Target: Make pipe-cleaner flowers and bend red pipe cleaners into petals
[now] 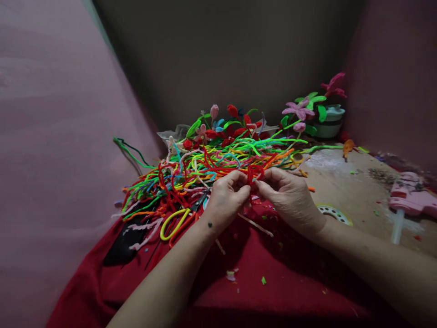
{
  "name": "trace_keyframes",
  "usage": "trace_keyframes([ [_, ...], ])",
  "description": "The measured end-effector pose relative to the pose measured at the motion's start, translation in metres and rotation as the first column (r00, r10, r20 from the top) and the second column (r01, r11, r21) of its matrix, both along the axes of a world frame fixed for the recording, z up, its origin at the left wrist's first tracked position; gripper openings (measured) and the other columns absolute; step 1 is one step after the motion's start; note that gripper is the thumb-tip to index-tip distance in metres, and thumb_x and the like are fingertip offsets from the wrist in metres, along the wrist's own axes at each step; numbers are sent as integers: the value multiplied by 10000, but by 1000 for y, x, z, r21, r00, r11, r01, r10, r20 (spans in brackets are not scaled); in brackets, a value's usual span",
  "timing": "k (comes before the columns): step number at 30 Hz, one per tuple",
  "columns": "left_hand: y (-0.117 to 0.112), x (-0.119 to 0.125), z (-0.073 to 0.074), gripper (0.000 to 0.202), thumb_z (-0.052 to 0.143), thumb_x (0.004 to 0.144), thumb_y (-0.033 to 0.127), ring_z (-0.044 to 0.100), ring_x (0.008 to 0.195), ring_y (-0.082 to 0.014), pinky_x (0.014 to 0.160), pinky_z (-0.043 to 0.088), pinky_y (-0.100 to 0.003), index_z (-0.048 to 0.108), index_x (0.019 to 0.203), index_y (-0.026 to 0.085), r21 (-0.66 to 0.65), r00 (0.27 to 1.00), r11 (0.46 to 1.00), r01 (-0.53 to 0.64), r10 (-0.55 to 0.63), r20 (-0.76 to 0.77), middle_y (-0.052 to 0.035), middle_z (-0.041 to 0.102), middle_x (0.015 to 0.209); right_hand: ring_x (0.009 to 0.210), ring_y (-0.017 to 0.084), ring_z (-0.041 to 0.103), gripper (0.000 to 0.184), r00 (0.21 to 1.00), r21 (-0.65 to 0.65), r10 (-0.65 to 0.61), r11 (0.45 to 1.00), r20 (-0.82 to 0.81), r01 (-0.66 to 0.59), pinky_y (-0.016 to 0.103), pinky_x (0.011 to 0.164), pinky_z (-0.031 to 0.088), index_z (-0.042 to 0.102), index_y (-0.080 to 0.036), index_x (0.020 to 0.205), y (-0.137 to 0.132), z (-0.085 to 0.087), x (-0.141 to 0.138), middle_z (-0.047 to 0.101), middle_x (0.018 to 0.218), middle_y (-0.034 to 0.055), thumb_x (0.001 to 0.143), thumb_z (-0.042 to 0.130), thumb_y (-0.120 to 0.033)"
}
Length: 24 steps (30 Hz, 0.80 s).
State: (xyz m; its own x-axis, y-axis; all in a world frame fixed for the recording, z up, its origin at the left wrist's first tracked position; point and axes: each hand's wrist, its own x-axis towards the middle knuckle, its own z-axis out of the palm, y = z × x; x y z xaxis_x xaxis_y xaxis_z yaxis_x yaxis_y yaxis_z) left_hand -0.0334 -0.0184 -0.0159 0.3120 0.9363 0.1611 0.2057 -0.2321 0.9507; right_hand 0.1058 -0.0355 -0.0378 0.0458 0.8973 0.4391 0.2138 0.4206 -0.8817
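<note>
Between my two hands is a looped red pipe cleaner (254, 174), raised over the red cloth. My left hand (227, 193) pinches its left side between thumb and index finger. From the right, the thumb and fingers of my right hand (288, 193) close on the other side of the same loops. Just beyond lies a big heap of pipe cleaners (218, 159) in green, yellow, red, orange and pink. Scissors (175, 224) with yellow and orange handle loops rest beside my left wrist, partly hidden by it.
Finished pipe-cleaner flowers (232, 111) stand behind the heap, others in a pale green pot (328, 127). At right lie a pink glue gun (408, 196) and a roll of tape (334, 213). A dark flat object (119, 246) is at left. Scraps dot the red cloth (273, 296).
</note>
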Motion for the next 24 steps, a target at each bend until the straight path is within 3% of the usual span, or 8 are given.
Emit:
trace_keyframes([
  [5, 1, 1, -5, 58, 531, 708, 143, 487, 406, -71, 401, 380, -169, 567, 752, 153, -1, 1000, 1000, -20, 20, -17, 53, 534, 492, 531, 101, 462, 165, 996, -133, 71, 988, -50, -77, 236, 534, 372, 546, -169, 598, 3, 2, 0, 522, 560, -30, 745, 577, -236],
  [8, 2, 2, -5, 58, 531, 711, 140, 499, 419, -76, 413, 396, -174, 574, 750, 147, -25, 999, 999, -36, 36, 3, 48, 543, 500, 542, 116, 524, 94, 945, -260, 184, 931, -270, -256, 242, 538, 406, 573, -172, 691, 6, 1, 1, 574, 597, -23, 709, 623, -250],
  [11, 2, 3, -4, 65, 531, 721, 140, 529, 449, -82, 438, 415, -175, 576, 767, 146, -11, 998, 998, -57, 57, 8, 37, 571, 531, 556, 113, 555, 159, 842, -268, 194, 891, -504, -366, 236, 536, 437, 578, -182, 776, 9, 0, 2, 587, 645, -23, 688, 663, -283],
  [15, 1, 2, -6, 115, 534, 734, 164, 550, 477, -87, 482, 437, -191, 597, 830, 150, 43, 999, 998, -34, 36, -36, 20, 599, 591, 494, 86, 523, 192, 791, -296, 165, 867, -589, -401, 205, 452, 418, 609, -175, 740, 15, -1, 5, 585, 637, -15, 711, 653, -359],
  [20, 2, 0, -1, 141, 491, 775, 191, 545, 431, -89, 482, 456, -215, 578, 865, 126, -133, 997, 988, 78, -78, 7, 1, 604, 556, 476, 108, 552, 162, 785, -320, 121, 867, -607, -382, 225, 450, 452, 636, -146, 660, 18, -2, 7, 604, 572, 6, 647, 712, -288],
  [24, 3, -1, 2, 115, 548, 730, 189, 543, 455, -87, 443, 453, -202, 570, 830, 137, -187, 997, 980, 74, -69, 36, 17, 584, 581, 472, 130, 569, 151, 736, -350, 79, 842, -673, -411, 265, 448, 486, 627, -141, 638, 20, -3, 5, 617, 567, 8, 614, 732, -248],
])
